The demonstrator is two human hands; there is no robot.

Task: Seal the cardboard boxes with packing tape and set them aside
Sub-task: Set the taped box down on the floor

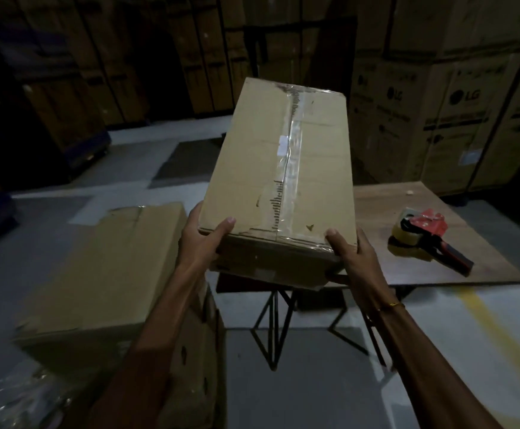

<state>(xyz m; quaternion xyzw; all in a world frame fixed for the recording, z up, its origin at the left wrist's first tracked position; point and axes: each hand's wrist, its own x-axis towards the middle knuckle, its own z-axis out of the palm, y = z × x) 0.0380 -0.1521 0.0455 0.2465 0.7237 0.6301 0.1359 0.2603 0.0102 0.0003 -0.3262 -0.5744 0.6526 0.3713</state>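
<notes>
Operator: Forearms are being extended from the lower edge of the view. What is being held?

Technician: One cardboard box [279, 168] is being gripped at its near end. The left hand [204, 239] is being curled round the near left corner, thumb on the top face. The right hand [350, 253] is being clamped on the near right corner in the same way. The box is being carried clear of the table [432, 212], tilted, far end raised.

Operator: Which step is being performed?

Technician: A strip of clear tape [291, 144] is already lying along the top seam, so the setting-aside step is judged to be under way.

Operator: What is being required next?

Technician: A resting place is being called for; a second box [104, 270] is lying just to the left. The tape dispenser [422, 239] is lying on the table, well apart from both hands, and is being left for the next seam.
</notes>
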